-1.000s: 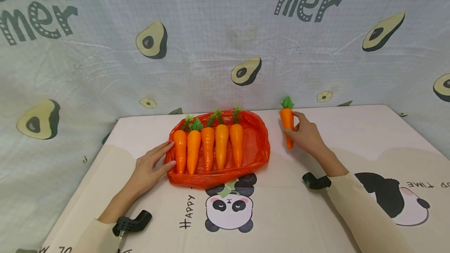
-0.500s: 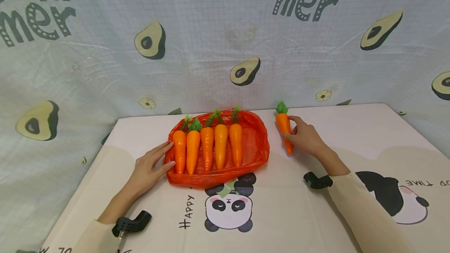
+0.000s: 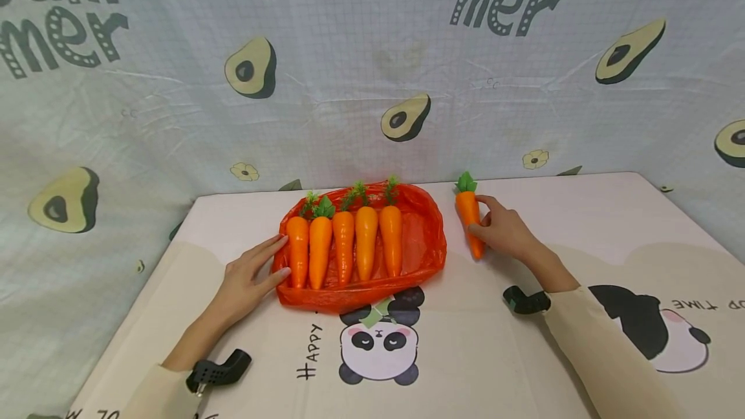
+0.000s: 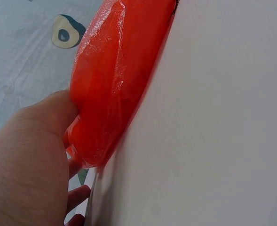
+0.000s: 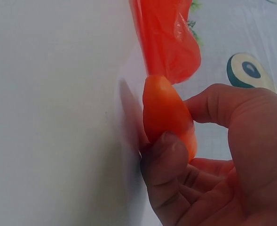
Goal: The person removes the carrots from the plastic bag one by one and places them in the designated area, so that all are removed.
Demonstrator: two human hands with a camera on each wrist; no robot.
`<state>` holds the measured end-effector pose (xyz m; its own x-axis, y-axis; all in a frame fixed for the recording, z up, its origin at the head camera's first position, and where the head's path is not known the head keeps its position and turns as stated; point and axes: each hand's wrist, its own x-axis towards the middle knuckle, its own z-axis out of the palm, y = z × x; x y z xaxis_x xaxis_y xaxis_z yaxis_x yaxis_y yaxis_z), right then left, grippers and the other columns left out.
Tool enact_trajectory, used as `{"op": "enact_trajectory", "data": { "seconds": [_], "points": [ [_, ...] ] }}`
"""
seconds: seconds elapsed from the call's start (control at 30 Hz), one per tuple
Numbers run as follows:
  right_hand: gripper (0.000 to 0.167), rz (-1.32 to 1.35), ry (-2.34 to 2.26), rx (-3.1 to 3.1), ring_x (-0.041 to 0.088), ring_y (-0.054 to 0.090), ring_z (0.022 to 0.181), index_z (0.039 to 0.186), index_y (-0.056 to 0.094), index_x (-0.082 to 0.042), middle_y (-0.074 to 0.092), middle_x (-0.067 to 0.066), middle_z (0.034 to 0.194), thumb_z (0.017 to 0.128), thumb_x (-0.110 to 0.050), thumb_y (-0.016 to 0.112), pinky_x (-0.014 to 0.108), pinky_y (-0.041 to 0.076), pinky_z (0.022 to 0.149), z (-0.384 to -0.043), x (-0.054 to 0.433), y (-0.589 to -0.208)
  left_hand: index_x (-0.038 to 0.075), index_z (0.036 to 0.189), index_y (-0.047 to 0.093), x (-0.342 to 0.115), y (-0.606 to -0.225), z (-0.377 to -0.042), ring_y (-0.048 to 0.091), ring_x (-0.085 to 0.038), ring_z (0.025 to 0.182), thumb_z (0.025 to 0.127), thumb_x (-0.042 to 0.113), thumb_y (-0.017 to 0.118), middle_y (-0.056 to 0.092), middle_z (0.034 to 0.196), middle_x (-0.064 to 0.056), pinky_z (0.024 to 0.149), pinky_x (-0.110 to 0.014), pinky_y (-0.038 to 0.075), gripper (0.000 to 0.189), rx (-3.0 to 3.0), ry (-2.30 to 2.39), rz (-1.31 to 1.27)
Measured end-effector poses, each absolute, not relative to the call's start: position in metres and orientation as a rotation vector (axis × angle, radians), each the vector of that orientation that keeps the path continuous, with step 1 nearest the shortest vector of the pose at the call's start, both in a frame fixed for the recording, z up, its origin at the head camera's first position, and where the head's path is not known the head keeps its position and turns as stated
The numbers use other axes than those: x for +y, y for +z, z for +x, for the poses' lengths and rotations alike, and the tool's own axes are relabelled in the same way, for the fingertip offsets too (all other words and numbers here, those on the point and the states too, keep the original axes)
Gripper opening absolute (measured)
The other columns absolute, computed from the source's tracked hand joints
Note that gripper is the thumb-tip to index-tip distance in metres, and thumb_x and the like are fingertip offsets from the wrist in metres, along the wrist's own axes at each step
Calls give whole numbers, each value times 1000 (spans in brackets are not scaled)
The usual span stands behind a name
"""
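Observation:
In the head view, my right hand [image 3: 505,228] pinches an orange toy carrot [image 3: 468,207] with a green leafy top, low over the table to the right of a red plastic bag [image 3: 427,257]. Thumb and fingers hold the carrot's sides, and its tip points toward me. The bag lies spread wide like a shallow basket, with several carrots [image 3: 344,244] side by side inside, leafy ends away from me. My left hand [image 3: 247,280] rests at the bag's left rim, thumb and forefinger spread along it. The left wrist view shows the thumb against the red plastic [image 4: 112,84], other fingers partly hidden behind it.
A pale tablecloth [image 3: 465,354] with printed pandas covers the table. Behind it hangs a curtain [image 3: 326,50] with avocado prints, meeting the table's back edge. Black wrist cameras [image 3: 221,368] sit on both forearms.
My right hand has brought the carrot slightly left and toward me, lower over the table. The left hand, the bag and the carrots inside stay in place.

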<state>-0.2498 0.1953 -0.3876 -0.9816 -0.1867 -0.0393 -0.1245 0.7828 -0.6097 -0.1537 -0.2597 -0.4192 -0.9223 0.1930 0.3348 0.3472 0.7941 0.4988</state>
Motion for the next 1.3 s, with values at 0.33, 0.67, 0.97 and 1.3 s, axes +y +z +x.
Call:
{"op": "enact_trajectory", "data": {
  "seconds": [0.33, 0.67, 0.97, 1.3],
  "points": [
    [73, -279, -982, 2857, 21, 52, 65, 148, 23, -2, 56, 12, 87, 91, -26, 61, 29, 49, 61, -250, 192, -388, 12, 143, 46, -259, -417, -153, 34, -40, 132, 90, 33, 65, 41, 146, -16, 96, -61, 24, 60, -2734, -826, -401],
    [78, -261, -981, 2814, 21, 54, 64, 150, 18, -4, 57, 14, 91, 92, -31, 63, 29, 50, 62, -250, 193, -388, 13, 143, 46, -259, -418, -154, 33, -40, 133, 90, 32, 65, 41, 146, -16, 96, -61, 24, 60, -2733, -838, -403],
    [78, -270, -943, 2805, 21, 52, 62, 150, 18, -5, 56, 13, 87, 92, -32, 62, 29, 48, 60, -249, 191, -385, 13, 144, 45, -259, -418, -153, 33, -40, 133, 90, 34, 64, 40, 147, -16, 98, -64, 22, 60, -2751, -830, -382],
    [80, -298, -938, 2785, 20, 52, 61, 151, 14, -4, 54, 12, 84, 92, -30, 62, 29, 48, 59, -247, 191, -382, 12, 143, 45, -259, -417, -153, 33, -41, 132, 90, 33, 64, 40, 147, -16, 98, -65, 21, 60, -2750, -829, -386]
  ]
}}
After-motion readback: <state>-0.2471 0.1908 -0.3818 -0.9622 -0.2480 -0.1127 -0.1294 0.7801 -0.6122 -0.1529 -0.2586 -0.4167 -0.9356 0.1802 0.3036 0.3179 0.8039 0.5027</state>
